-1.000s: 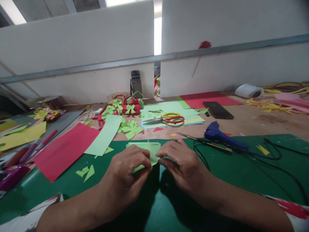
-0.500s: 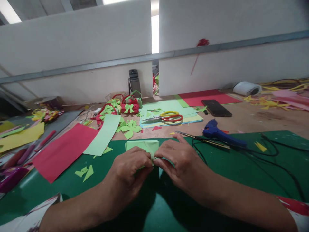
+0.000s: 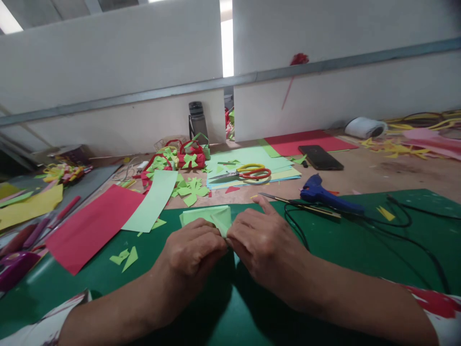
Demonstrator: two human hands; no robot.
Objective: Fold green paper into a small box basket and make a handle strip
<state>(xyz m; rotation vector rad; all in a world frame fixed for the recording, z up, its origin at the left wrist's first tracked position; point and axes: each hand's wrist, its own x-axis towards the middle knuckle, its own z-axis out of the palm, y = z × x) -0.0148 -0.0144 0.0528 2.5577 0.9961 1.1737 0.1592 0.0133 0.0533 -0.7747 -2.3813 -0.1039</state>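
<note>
Between my two hands is a folded piece of light green paper [image 3: 207, 214], its far part showing beyond my knuckles. My left hand [image 3: 194, 252] is closed on the paper's near left edge. Right beside it, my right hand [image 3: 264, 245] pinches the near right corner, with one finger stretched out away from the paper. The fingertips of both hands almost meet, and they hide the near edge of the fold. A small slanted crease shows at the paper's right end.
Scissors [image 3: 248, 173] lie on stacked paper sheets [image 3: 284, 166]. A blue glue gun [image 3: 326, 194] and gold-coloured tweezers [image 3: 306, 207] lie to the right, with a black cable. At left are a red sheet [image 3: 95, 226], a pale green strip [image 3: 153, 202] and green scraps [image 3: 130, 258].
My right hand has turned slightly and its fingers have closed in nearer to the left hand. The paper's right end now shows a slanted fold. The whole view has shifted slightly.
</note>
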